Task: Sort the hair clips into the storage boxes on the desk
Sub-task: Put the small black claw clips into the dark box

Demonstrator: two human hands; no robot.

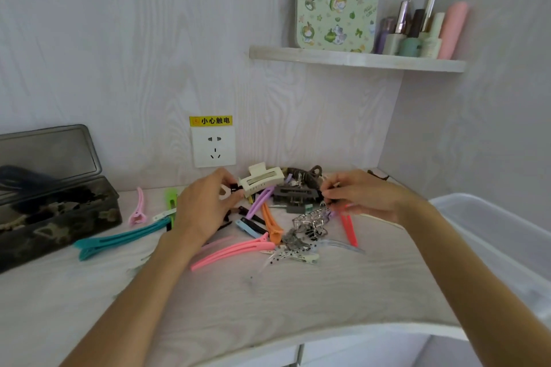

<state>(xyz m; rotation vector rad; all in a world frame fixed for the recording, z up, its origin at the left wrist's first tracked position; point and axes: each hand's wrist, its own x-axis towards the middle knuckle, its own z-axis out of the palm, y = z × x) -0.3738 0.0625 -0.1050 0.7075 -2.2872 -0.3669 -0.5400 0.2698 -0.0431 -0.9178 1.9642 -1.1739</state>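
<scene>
A pile of hair clips lies at the back middle of the desk [268,301]: a cream claw clip [262,180], a dark grey claw clip [293,195], an orange clip [272,225], long pink clips [235,249], a silver metal clip [310,222] and a red clip [349,229]. A teal clip [119,240], a small pink clip [137,211] and a green clip [170,199] lie to the left. My left hand [202,205] pinches a small black clip [234,187] beside the cream claw. My right hand [363,195] has its fingers closed at the pile's right edge; what it grips is hidden.
An open dark patterned storage box [59,217] with its lid up stands at the left, dark items inside. A translucent white bin [507,241] sits off the desk's right edge. A wall socket [213,146] is behind the pile. A shelf [357,60] with bottles hangs above.
</scene>
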